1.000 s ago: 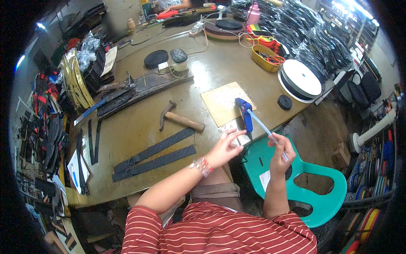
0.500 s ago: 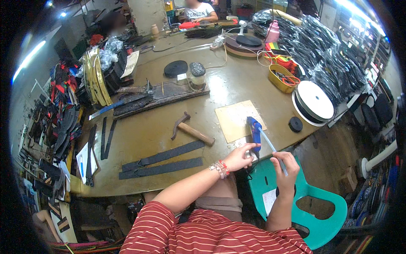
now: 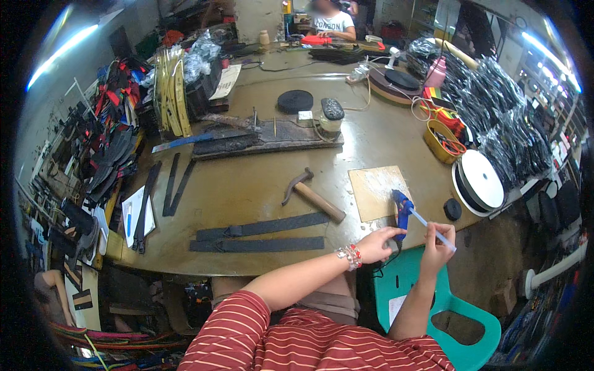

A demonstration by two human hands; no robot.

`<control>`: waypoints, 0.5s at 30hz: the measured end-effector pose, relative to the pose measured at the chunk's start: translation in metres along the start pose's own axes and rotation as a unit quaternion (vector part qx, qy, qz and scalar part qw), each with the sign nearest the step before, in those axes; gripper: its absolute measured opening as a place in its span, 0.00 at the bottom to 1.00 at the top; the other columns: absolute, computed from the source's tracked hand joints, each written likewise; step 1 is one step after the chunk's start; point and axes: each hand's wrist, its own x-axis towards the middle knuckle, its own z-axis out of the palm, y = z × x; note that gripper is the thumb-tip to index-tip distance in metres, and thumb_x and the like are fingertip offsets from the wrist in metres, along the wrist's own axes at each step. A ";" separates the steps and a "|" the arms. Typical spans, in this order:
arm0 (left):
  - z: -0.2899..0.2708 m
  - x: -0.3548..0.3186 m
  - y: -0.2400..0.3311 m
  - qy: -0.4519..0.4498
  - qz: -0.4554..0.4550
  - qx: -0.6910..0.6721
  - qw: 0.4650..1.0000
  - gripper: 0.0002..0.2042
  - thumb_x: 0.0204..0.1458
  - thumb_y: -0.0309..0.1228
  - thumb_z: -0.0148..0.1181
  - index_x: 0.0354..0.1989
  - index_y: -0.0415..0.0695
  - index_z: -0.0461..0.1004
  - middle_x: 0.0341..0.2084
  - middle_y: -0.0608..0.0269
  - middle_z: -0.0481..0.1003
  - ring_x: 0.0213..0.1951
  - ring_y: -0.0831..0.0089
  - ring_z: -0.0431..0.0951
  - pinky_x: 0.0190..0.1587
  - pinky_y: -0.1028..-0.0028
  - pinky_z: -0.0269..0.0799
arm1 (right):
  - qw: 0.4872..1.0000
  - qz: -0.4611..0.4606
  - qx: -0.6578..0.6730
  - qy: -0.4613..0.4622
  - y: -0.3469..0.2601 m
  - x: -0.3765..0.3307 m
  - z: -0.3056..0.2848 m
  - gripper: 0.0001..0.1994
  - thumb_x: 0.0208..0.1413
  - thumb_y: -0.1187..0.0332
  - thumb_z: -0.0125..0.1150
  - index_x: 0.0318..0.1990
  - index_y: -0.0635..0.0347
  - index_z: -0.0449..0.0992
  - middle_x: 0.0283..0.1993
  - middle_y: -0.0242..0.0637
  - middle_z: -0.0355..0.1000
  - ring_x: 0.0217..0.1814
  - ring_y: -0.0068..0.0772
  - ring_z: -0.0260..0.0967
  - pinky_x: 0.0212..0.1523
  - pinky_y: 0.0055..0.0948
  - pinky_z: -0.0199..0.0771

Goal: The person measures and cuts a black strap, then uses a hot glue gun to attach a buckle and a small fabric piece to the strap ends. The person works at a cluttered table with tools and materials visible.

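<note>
A blue glue gun (image 3: 402,213) stands at the table's right front edge, its front end over a tan board (image 3: 375,196). My left hand (image 3: 376,246) is closed at the lower end of its handle, the index finger against the blue plastic. Some of those fingers are hidden, and a dark cord hangs beside them. My right hand (image 3: 437,252) pinches a long translucent glue stick (image 3: 427,226). The stick's far end meets the back of the gun, and its near end slants down to the right. Left of the board lies a hammer (image 3: 318,201) with a wooden handle.
Two black straps (image 3: 260,245) lie along the front edge. Farther back are a dark slab (image 3: 272,143), a jar (image 3: 331,120) and a black webbing roll (image 3: 295,101). A yellow tub (image 3: 438,139) and a white reel (image 3: 481,179) stand right. A green chair (image 3: 458,309) is below; a person sits opposite.
The whole view has shifted, so the table things appear farther right. The glue stick now slants more to the right, and my right hand has moved out with it. My left hand stays at the gun.
</note>
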 end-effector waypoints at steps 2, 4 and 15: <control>0.001 0.000 -0.006 0.014 0.039 0.034 0.999 0.30 0.43 0.20 0.48 0.61 0.49 0.62 0.46 0.54 0.69 0.27 0.70 0.78 0.35 0.71 0.77 | 0.998 -0.014 0.040 -0.037 0.004 -0.004 0.000 0.07 0.52 0.74 0.64 0.28 0.66 0.73 0.25 0.36 0.71 0.27 0.20 0.66 0.29 0.20 0.67; 0.004 0.003 -0.016 0.034 0.084 0.068 0.994 0.31 0.42 0.20 0.49 0.61 0.49 0.61 0.47 0.53 0.69 0.28 0.69 0.79 0.36 0.70 0.77 | 0.990 -0.101 -0.091 -0.031 0.010 -0.006 -0.002 0.06 0.51 0.75 0.64 0.29 0.65 0.72 0.26 0.33 0.69 0.27 0.21 0.66 0.29 0.21 0.67; -0.037 -0.098 0.046 0.040 0.122 -0.094 0.987 0.15 0.54 0.29 0.55 0.50 0.42 0.69 0.49 0.55 0.69 0.40 0.75 0.75 0.41 0.70 0.74 | 0.950 0.144 0.181 -0.208 0.005 -0.059 0.035 0.23 0.52 0.75 0.61 0.56 0.60 0.63 0.29 0.28 0.67 0.27 0.17 0.64 0.25 0.15 0.64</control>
